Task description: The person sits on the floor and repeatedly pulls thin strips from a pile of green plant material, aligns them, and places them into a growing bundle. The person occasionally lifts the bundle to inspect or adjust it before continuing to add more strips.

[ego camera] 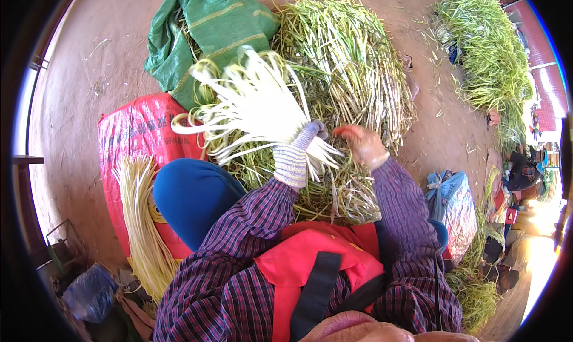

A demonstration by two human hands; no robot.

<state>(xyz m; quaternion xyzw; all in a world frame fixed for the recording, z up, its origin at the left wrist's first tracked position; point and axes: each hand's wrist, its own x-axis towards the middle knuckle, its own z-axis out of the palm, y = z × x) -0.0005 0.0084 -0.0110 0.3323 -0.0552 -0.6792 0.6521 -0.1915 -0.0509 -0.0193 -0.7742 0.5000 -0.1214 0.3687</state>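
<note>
My left hand (297, 154), in a pale striped knit glove, grips a fanned bunch of long whitish leafy stalks (264, 111) near its cut ends. The tips spread up and to the left, some curling. Just right of those ends is my right hand (360, 145), blurred, its fingers reaching left, with no thing seen in it. Beneath both hands lies a heap of green and straw-coloured stalks (344, 73). By my left knee, a second bundle of pale yellow stalks (143, 225) rests on a red printed plastic sack (134, 127).
A green woven sack (224, 24) covers part of the heap at the back left. Another long pile of green stalks (488, 51) runs along the right. A tied blue plastic bag (450, 207) stands by my right side. Farther right, a person (521, 169) is near more piles.
</note>
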